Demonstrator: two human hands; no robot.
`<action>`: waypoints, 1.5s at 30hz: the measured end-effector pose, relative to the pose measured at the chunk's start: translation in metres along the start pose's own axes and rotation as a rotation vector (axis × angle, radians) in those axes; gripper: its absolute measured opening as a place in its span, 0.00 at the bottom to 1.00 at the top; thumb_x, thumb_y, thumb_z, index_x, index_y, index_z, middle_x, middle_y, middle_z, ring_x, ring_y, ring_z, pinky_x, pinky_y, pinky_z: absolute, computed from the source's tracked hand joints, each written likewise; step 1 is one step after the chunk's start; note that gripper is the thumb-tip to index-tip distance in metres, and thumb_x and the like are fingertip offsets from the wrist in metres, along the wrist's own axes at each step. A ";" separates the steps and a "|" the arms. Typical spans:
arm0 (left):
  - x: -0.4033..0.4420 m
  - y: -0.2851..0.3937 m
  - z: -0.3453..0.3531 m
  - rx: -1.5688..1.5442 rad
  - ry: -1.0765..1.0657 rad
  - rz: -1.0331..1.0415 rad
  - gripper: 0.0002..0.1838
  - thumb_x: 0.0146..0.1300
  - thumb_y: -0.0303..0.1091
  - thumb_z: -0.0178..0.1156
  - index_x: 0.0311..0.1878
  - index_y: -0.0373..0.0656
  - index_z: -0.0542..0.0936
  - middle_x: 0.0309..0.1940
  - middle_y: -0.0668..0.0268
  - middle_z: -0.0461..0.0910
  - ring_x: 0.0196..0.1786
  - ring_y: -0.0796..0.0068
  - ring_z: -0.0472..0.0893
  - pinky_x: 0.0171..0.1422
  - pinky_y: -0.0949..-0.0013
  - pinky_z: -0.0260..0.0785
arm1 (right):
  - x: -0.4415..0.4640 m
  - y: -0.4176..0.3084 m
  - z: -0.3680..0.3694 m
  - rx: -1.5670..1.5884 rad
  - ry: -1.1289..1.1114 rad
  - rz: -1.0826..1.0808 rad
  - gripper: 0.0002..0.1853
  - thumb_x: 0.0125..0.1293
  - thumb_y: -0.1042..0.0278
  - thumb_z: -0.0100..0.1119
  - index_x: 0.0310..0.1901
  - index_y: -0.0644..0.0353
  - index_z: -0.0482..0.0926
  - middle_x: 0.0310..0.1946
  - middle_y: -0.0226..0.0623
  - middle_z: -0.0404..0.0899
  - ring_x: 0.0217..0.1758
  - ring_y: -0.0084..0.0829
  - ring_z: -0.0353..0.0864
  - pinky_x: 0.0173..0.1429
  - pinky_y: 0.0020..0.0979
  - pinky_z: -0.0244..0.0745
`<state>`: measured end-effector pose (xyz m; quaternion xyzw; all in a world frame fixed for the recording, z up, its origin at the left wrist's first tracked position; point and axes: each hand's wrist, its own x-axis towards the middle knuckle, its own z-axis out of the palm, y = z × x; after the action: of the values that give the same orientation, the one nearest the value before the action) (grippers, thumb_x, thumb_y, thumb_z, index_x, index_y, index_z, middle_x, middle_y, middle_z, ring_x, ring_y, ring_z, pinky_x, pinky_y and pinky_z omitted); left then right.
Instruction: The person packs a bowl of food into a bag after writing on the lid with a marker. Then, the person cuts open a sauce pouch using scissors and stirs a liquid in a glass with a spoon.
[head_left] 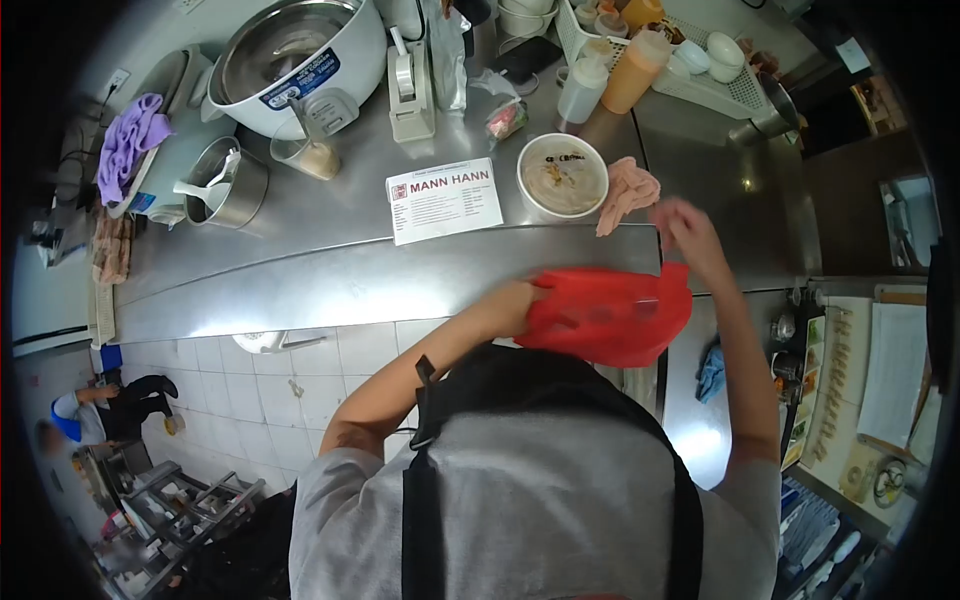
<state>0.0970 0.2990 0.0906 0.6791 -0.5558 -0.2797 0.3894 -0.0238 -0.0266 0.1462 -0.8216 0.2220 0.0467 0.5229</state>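
A red bag (605,318), probably cloth or thin plastic, hangs at the front edge of the steel counter, close to my body. My left hand (515,308) is closed on the left side of its rim; its fingertips are partly hidden by the bag. One loop of the bag sticks up at its right corner. Just above that loop my right hand (688,238) is raised and smeared by motion, so its grip is unclear. Beyond the bag stands a round white tub (562,176) with a clear lid and dark writing. A crumpled pink cloth (628,193) lies against its right side.
On the counter (300,285) lies a printed MANN HANN card (444,202). Behind it are a tape dispenser (410,95), a rice cooker (300,70), a metal pot (228,185) and sauce bottles (637,72). A person (100,405) sits at the far left.
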 end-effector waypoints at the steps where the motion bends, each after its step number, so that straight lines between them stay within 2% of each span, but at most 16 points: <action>1: 0.012 0.009 -0.012 -0.134 -0.189 -0.116 0.30 0.46 0.20 0.56 0.58 0.42 0.76 0.39 0.58 0.81 0.37 0.72 0.80 0.42 0.73 0.73 | 0.010 -0.049 0.025 0.142 0.045 0.088 0.21 0.62 0.60 0.55 0.54 0.59 0.69 0.39 0.32 0.79 0.37 0.30 0.81 0.37 0.32 0.78; 2: 0.018 0.010 -0.016 -0.238 -0.302 -0.174 0.32 0.46 0.21 0.57 0.60 0.40 0.74 0.40 0.59 0.81 0.37 0.73 0.80 0.42 0.73 0.73 | 0.021 -0.091 0.049 0.284 0.091 0.173 0.21 0.61 0.61 0.55 0.55 0.60 0.68 0.40 0.34 0.79 0.35 0.31 0.82 0.35 0.32 0.79; 5: 0.031 0.002 -0.018 -0.469 -0.474 -0.259 0.36 0.46 0.21 0.58 0.65 0.36 0.67 0.44 0.60 0.80 0.38 0.77 0.80 0.39 0.76 0.74 | 0.073 -0.050 0.091 0.567 -0.018 0.538 0.24 0.59 0.67 0.50 0.58 0.60 0.66 0.43 0.40 0.78 0.41 0.34 0.83 0.41 0.37 0.82; 8: 0.036 -0.026 -0.014 -0.743 -0.543 -0.466 0.37 0.48 0.22 0.58 0.66 0.34 0.65 0.43 0.62 0.80 0.37 0.81 0.78 0.38 0.77 0.73 | 0.087 -0.031 0.103 0.853 0.033 0.482 0.28 0.55 0.72 0.44 0.62 0.60 0.64 0.45 0.45 0.77 0.46 0.40 0.83 0.46 0.40 0.82; 11: 0.038 -0.048 -0.030 -1.148 -0.526 -0.644 0.39 0.49 0.24 0.59 0.69 0.34 0.61 0.46 0.60 0.79 0.39 0.80 0.78 0.37 0.77 0.73 | 0.043 -0.052 0.126 0.452 0.325 0.259 0.31 0.52 0.75 0.42 0.62 0.62 0.67 0.48 0.46 0.77 0.49 0.41 0.82 0.49 0.37 0.80; 14: 0.038 -0.076 -0.061 -0.956 -0.503 -0.384 0.41 0.50 0.27 0.60 0.70 0.36 0.58 0.50 0.59 0.77 0.42 0.79 0.78 0.39 0.77 0.73 | 0.009 -0.051 0.121 -0.313 0.330 -0.401 0.30 0.51 0.76 0.40 0.60 0.62 0.71 0.52 0.42 0.77 0.46 0.36 0.82 0.52 0.31 0.77; 17: 0.045 -0.085 -0.065 -0.252 -0.070 0.110 0.43 0.48 0.23 0.58 0.71 0.40 0.57 0.51 0.51 0.76 0.42 0.66 0.80 0.41 0.70 0.73 | -0.020 -0.088 0.115 0.073 0.000 0.114 0.30 0.50 0.76 0.39 0.58 0.63 0.73 0.55 0.41 0.77 0.50 0.30 0.79 0.58 0.29 0.72; 18: 0.047 -0.086 -0.064 -0.019 0.074 0.275 0.44 0.47 0.22 0.57 0.72 0.42 0.57 0.51 0.48 0.76 0.43 0.61 0.81 0.42 0.68 0.73 | -0.018 -0.080 0.117 0.040 -0.057 0.097 0.28 0.52 0.75 0.40 0.59 0.63 0.72 0.55 0.41 0.76 0.52 0.30 0.78 0.59 0.30 0.71; 20: 0.053 -0.029 -0.096 -0.034 0.018 0.233 0.45 0.46 0.19 0.55 0.72 0.46 0.56 0.52 0.46 0.74 0.43 0.54 0.80 0.42 0.63 0.73 | -0.004 -0.048 0.121 -0.018 -0.166 0.069 0.27 0.57 0.72 0.43 0.60 0.64 0.71 0.56 0.41 0.76 0.56 0.29 0.75 0.61 0.32 0.69; 23: 0.046 0.039 -0.144 -0.029 -0.033 0.146 0.46 0.45 0.14 0.53 0.73 0.51 0.57 0.53 0.47 0.74 0.42 0.49 0.79 0.43 0.59 0.72 | 0.004 -0.004 0.118 0.563 -0.110 0.209 0.24 0.65 0.63 0.47 0.61 0.64 0.70 0.57 0.39 0.75 0.60 0.30 0.73 0.62 0.31 0.68; 26: 0.031 0.039 -0.161 -0.052 -0.044 0.036 0.47 0.45 0.13 0.53 0.73 0.52 0.57 0.53 0.47 0.74 0.43 0.48 0.78 0.43 0.58 0.72 | -0.005 0.016 0.080 0.441 -0.127 0.401 0.26 0.68 0.54 0.49 0.61 0.63 0.70 0.57 0.37 0.74 0.59 0.31 0.74 0.62 0.31 0.69; 30: 0.020 0.040 -0.150 -0.100 0.005 -0.089 0.47 0.45 0.13 0.54 0.72 0.51 0.57 0.56 0.45 0.72 0.47 0.47 0.78 0.47 0.59 0.72 | 0.006 0.031 0.044 0.298 -0.174 0.327 0.25 0.69 0.52 0.47 0.57 0.64 0.73 0.54 0.38 0.76 0.55 0.28 0.75 0.58 0.30 0.70; 36: 0.020 0.046 -0.127 -0.129 0.090 -0.071 0.46 0.45 0.13 0.54 0.72 0.44 0.55 0.61 0.43 0.66 0.60 0.46 0.72 0.58 0.61 0.68 | 0.040 -0.042 0.057 -0.314 -0.284 0.580 0.24 0.68 0.50 0.46 0.55 0.59 0.75 0.35 0.37 0.82 0.36 0.29 0.80 0.41 0.34 0.74; 38: 0.022 0.043 -0.122 -0.120 0.161 -0.065 0.47 0.45 0.15 0.56 0.73 0.40 0.51 0.62 0.42 0.65 0.55 0.43 0.73 0.56 0.59 0.70 | 0.037 -0.073 0.048 -0.616 -0.324 0.651 0.23 0.66 0.50 0.47 0.55 0.55 0.75 0.28 0.38 0.82 0.29 0.31 0.80 0.37 0.35 0.72; 42: 0.028 0.050 -0.117 -0.415 0.193 -0.250 0.49 0.46 0.18 0.59 0.72 0.33 0.47 0.63 0.39 0.62 0.56 0.45 0.73 0.57 0.60 0.69 | 0.020 -0.122 -0.012 -0.864 -0.443 0.055 0.20 0.60 0.54 0.57 0.51 0.53 0.79 0.26 0.43 0.81 0.30 0.32 0.81 0.35 0.33 0.73; 45: 0.028 0.052 -0.120 -0.317 0.160 -0.329 0.50 0.46 0.20 0.61 0.72 0.31 0.45 0.66 0.40 0.59 0.65 0.49 0.67 0.63 0.61 0.65 | 0.047 -0.208 -0.016 -0.712 -0.274 0.172 0.19 0.58 0.58 0.60 0.50 0.56 0.79 0.31 0.44 0.82 0.31 0.34 0.82 0.39 0.34 0.75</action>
<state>0.1730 0.2941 0.2004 0.7110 -0.3542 -0.3684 0.4831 0.1017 0.0184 0.3134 -0.9162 0.1882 0.2739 0.2241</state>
